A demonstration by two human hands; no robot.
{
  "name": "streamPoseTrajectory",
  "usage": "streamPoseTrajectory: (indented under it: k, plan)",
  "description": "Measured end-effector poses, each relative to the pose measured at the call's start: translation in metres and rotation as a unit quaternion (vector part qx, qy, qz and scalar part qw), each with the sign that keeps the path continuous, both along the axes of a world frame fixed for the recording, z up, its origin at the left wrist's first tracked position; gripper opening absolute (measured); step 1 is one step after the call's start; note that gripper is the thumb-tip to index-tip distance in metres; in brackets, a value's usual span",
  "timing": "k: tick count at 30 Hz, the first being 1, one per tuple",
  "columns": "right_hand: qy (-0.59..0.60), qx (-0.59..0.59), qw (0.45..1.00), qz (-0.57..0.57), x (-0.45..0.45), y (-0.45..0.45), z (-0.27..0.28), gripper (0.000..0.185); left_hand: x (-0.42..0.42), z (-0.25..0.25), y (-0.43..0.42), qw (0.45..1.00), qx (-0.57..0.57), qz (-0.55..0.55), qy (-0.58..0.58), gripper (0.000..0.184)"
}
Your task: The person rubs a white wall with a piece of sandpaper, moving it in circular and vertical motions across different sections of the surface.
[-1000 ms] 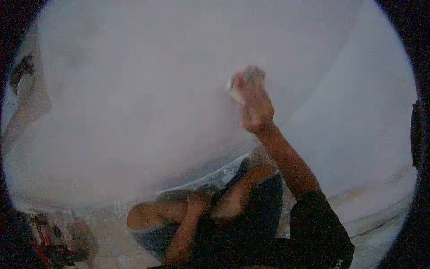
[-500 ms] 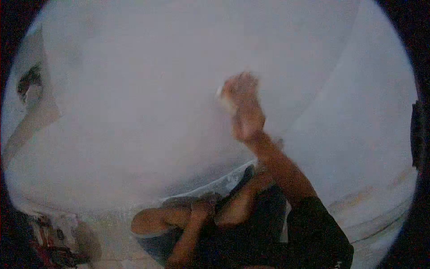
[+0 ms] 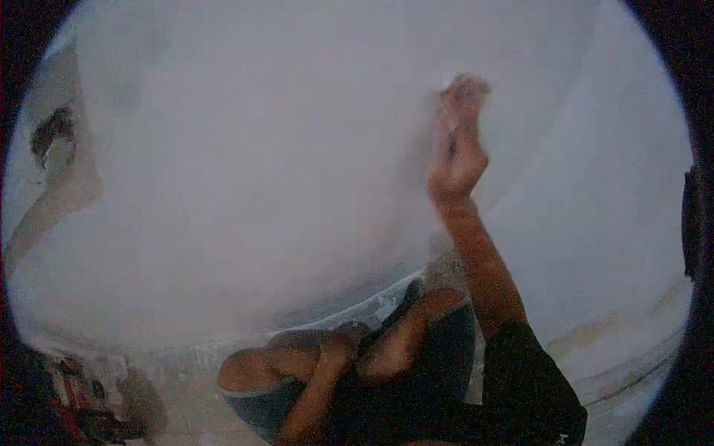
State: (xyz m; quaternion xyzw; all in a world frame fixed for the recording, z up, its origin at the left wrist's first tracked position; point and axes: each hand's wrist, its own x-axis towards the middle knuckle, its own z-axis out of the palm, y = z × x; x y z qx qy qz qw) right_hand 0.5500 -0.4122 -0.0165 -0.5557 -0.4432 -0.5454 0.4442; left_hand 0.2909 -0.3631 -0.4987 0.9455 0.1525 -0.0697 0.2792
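Whitish wall (image 3: pixel 260 171) above floor (image 3: pixel 190 405); right hand (image 3: pixel 458 137) curled round something pale (image 3: pixel 448 80), left hand (image 3: pixel 338 346) too dark to tell

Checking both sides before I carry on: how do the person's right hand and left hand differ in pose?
The right hand is raised in front of the large pale surface; the left hand is low, by the legs.
The right hand has a pale thing at its fingers, too blurred to name; whether the left hand holds anything is too dark to tell.
Both are bare.
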Motion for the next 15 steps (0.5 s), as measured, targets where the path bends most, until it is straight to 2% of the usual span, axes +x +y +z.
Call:
streamPoseTrajectory:
  k: [2,3,4,5,7,8,10,11,13,15]
  plan:
    - [-0.050,-0.056,0.997,-0.007,-0.017,-0.014,-0.027,0.039,0.000,-0.032,0.000,0.998,-0.029,-0.040,0.024,0.062]
    - [-0.008,-0.094,0.995,0.018,-0.005,-0.029,-0.043,0.040,-0.004,-0.066,-0.004,0.998,0.031,-0.052,0.036,0.060]
    - [0.032,-0.129,0.990,0.044,0.010,-0.041,-0.057,0.042,-0.006,-0.063,-0.004,0.996,0.062,-0.056,0.042,0.059]
    - [0.147,-0.004,0.962,0.228,0.030,-0.045,-0.068,0.043,-0.007,-0.056,-0.004,0.993,0.093,-0.059,0.047,0.059]
    - [0.188,0.096,0.962,0.175,0.061,-0.059,-0.053,0.043,-0.006,0.020,-0.010,0.989,0.099,0.047,-0.102,0.054]
    - [0.109,0.067,0.990,-0.057,0.067,-0.065,-0.029,0.042,-0.004,0.012,-0.011,0.989,0.099,0.046,-0.104,0.054]
    - [0.075,0.092,0.992,-0.052,0.056,-0.041,0.017,0.041,-0.010,-0.020,-0.005,0.988,0.113,0.040,-0.099,0.048]
    - [0.046,0.117,0.991,-0.047,0.042,-0.026,0.037,0.040,-0.018,-0.015,0.001,0.988,0.111,0.038,-0.101,0.048]
    - [0.064,0.058,0.996,-0.027,-0.003,0.010,0.043,0.040,-0.034,-0.007,0.011,0.981,0.106,-0.015,-0.160,0.047]
    - [0.035,-0.014,0.999,0.026,-0.049,0.043,0.031,0.041,-0.045,-0.004,0.019,0.975,0.129,-0.022,-0.181,0.046]
